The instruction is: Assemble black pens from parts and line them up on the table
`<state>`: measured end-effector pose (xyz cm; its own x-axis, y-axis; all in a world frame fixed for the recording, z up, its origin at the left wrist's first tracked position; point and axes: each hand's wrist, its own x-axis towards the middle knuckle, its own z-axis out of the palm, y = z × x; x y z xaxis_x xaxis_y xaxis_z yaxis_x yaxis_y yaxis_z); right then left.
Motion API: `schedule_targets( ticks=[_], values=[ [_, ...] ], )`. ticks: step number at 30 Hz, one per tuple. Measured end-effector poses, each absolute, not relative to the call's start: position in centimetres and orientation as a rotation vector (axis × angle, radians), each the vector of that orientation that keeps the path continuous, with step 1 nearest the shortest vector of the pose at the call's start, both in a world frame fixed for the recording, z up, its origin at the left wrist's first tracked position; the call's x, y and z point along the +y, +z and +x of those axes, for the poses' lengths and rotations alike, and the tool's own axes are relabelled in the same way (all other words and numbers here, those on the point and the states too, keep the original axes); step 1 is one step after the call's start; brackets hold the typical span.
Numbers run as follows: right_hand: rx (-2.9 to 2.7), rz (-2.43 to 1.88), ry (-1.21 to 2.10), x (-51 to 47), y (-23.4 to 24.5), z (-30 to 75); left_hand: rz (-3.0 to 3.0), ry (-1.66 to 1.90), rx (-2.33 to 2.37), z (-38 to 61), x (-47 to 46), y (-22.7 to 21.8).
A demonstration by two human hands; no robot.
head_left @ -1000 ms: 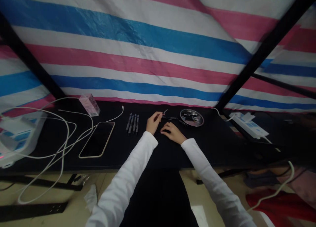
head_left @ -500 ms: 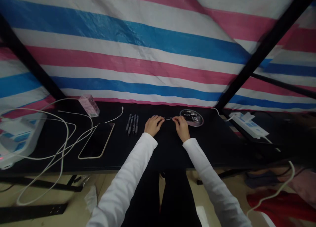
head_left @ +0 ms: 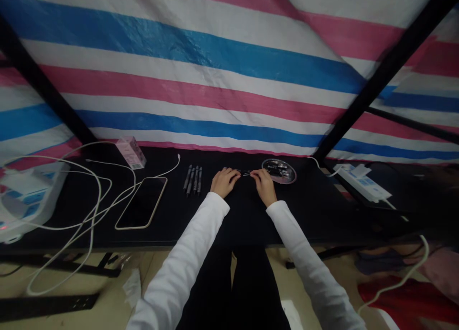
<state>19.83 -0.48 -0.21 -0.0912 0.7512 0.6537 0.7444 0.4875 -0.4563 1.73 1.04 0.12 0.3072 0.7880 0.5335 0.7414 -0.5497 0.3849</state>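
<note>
My left hand (head_left: 224,181) is pinched around the near end of a thin, dark and silvery pen part, too small to make out fully. Facing it, my right hand (head_left: 264,185) pinches another slim pen part (head_left: 246,174), and the tips meet or nearly meet in the gap between my fingers. Just beyond my right hand lies a shiny oval dish (head_left: 292,178) with several small dark pieces in it. To the left of my left hand, several grey pens (head_left: 192,181) lie side by side on the black table (head_left: 244,220).
A phone (head_left: 142,203) and tangled white cables (head_left: 93,210) lie at the left, with a pink box (head_left: 131,153) behind. Power strips stand at the left (head_left: 43,201) and right (head_left: 362,182). A striped sheet (head_left: 201,95) hangs behind the table, between black posts.
Both hands stay almost in place, still pinching. The thin parts between the fingers have shifted and tilted slightly. The view itself has moved a little.
</note>
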Motion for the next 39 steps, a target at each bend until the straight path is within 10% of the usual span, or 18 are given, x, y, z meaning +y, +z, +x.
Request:
schedule_targets(
  ticks=[39],
  values=[
    [-1.995,-1.717,-0.382,0.0,-1.9,21.4,2.389,1.078,1.516,2.1,1.2,0.0]
  ],
)
